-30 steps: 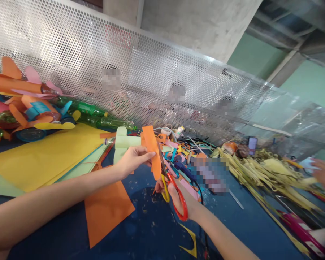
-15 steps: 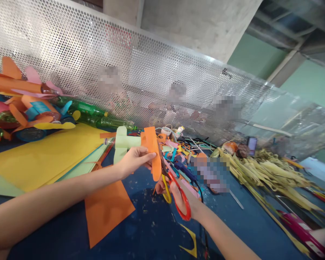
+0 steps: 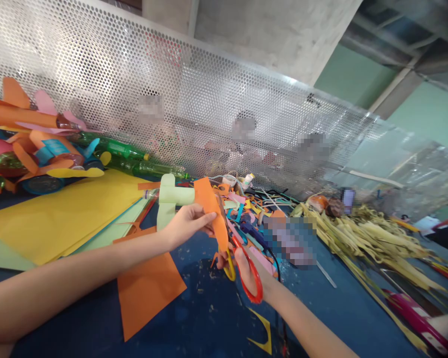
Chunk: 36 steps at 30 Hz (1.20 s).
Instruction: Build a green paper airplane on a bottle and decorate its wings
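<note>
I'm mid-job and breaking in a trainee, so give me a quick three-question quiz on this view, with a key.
1. Which hand holds the scissors?
A) left
B) right
C) neither

2. True or false: the left hand is holding nothing.

3. Fill the gap: the large paper sheet on top of the pile at the left is ____.

Key: 1. B, the right hand. 2. False; it pinches a piece of orange paper. 3. Yellow.

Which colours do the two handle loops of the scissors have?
One loop is red and the other loop is yellow, best seen in the head view.
</note>
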Each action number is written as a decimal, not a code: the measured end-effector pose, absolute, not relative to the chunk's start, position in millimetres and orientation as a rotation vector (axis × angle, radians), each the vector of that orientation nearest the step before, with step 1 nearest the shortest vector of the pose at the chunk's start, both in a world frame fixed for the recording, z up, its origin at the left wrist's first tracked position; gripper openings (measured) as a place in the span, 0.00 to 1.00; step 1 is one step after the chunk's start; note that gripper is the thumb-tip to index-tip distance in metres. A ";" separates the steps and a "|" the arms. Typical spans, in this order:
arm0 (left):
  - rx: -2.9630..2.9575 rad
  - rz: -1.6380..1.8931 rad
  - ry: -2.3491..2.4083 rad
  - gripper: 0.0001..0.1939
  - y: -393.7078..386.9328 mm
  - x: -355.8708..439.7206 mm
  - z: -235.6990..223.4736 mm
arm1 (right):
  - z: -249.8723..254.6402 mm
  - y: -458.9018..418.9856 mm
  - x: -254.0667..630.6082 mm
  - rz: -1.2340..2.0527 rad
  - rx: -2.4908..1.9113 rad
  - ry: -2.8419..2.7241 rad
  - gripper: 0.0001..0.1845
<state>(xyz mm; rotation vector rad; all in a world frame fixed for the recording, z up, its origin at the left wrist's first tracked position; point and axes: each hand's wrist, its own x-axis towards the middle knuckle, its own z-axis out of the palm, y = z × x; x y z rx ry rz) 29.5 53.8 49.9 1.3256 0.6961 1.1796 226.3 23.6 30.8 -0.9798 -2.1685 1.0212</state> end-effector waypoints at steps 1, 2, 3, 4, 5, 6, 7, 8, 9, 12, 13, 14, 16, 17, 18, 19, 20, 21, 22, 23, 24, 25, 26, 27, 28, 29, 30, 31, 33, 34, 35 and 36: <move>1.311 1.181 0.690 0.17 53.3 30.0 49.3 | 31.0 22.9 225.1 1.042 -0.998 -2.139 0.31; 1.295 1.182 0.682 0.16 52.8 30.4 48.8 | 31.5 22.1 223.7 1.079 -1.008 -2.113 0.30; 1.278 1.180 0.675 0.16 52.4 30.7 48.4 | 32.3 21.2 222.2 1.122 -1.011 -2.087 0.30; 1.263 1.178 0.669 0.16 52.0 31.0 48.3 | 33.2 20.5 221.0 1.156 -1.011 -2.064 0.30; 1.249 1.176 0.666 0.15 51.7 31.2 48.3 | 33.8 20.0 220.1 1.173 -1.010 -2.056 0.30; 1.236 1.177 0.666 0.15 51.4 31.3 48.5 | 34.1 19.8 219.6 1.175 -1.011 -2.060 0.30; 1.226 1.176 0.666 0.15 51.2 31.3 48.9 | 33.8 19.9 219.7 1.166 -1.012 -2.068 0.30; 1.219 1.175 0.668 0.16 51.1 31.4 49.4 | 32.9 20.4 220.3 1.155 -1.011 -2.075 0.30; 1.215 1.174 0.672 0.16 51.0 31.4 50.1 | 31.5 21.1 221.5 1.145 -1.011 -2.080 0.30; 1.212 1.180 0.684 0.17 50.9 31.6 52.6 | 25.7 23.7 226.3 1.134 -1.013 -2.070 0.27; 1.215 1.183 0.685 0.17 51.0 31.6 53.5 | 23.9 24.4 227.9 1.125 -1.019 -2.068 0.26; 1.220 1.187 0.686 0.17 51.1 31.6 54.4 | 22.4 25.0 229.3 1.118 -1.027 -2.070 0.25; 1.238 1.189 0.690 0.17 51.4 31.3 56.0 | 20.9 25.6 231.0 1.104 -1.034 -2.078 0.25; 1.250 1.188 0.694 0.17 51.5 31.1 56.6 | 20.9 25.7 231.4 1.097 -1.030 -2.084 0.25; 1.262 1.187 0.699 0.17 51.6 30.7 57.0 | 21.2 25.7 231.5 1.089 -1.021 -2.091 0.26; 1.273 1.186 0.705 0.18 51.8 30.4 57.1 | 22.0 25.8 231.3 1.077 -1.011 -2.099 0.26; 1.284 1.186 0.712 0.18 52.0 29.9 57.1 | 22.9 25.9 231.1 1.060 -1.002 -2.112 0.26; 1.298 1.185 0.719 0.18 52.3 29.3 57.0 | 23.8 26.0 230.9 1.040 -0.997 -2.127 0.26; 1.313 1.184 0.727 0.18 52.6 28.7 56.7 | 24.8 26.2 230.8 1.016 -0.997 -2.143 0.27; 1.329 1.183 0.736 0.18 53.0 28.0 56.3 | 25.7 26.5 230.7 0.989 -1.001 -2.157 0.27; 1.345 1.182 0.745 0.18 53.5 27.4 56.0 | 26.6 26.8 230.6 0.962 -1.011 -2.167 0.27; 1.357 1.182 0.754 0.17 54.1 26.7 55.6 | 27.5 27.0 230.6 0.937 -1.023 -2.175 0.27; 1.365 1.181 0.761 0.17 54.6 26.2 55.3 | 28.5 27.1 230.5 0.919 -1.035 -2.183 0.26; 1.368 1.183 0.765 0.17 55.1 25.7 55.1 | 29.6 27.1 230.4 0.906 -1.043 -2.194 0.26; 1.367 1.186 0.768 0.16 55.6 25.3 54.9 | 30.8 27.0 230.2 0.897 -1.048 -2.205 0.26; 1.365 1.190 0.768 0.16 55.9 25.0 54.7 | 32.0 26.9 229.9 0.891 -1.048 -2.215 0.26; 1.364 1.194 0.766 0.15 56.0 24.8 54.6 | 33.2 26.6 229.5 0.886 -1.046 -2.220 0.25; 1.363 1.197 0.763 0.15 56.1 24.6 54.5 | 34.2 26.5 229.2 0.879 -1.041 -2.223 0.25; 1.363 1.200 0.761 0.15 55.8 24.4 54.5 | 35.1 26.3 228.8 0.867 -1.037 -2.220 0.25; 1.364 1.199 0.761 0.15 55.6 24.3 54.5 | 35.0 26.4 228.8 0.863 -1.038 -2.218 0.25; 1.363 1.198 0.762 0.15 55.5 24.2 54.5 | 34.7 26.5 228.8 0.862 -1.040 -2.217 0.25; 1.362 1.197 0.765 0.16 55.5 24.2 54.4 | 34.2 26.6 228.9 0.860 -1.042 -2.215 0.26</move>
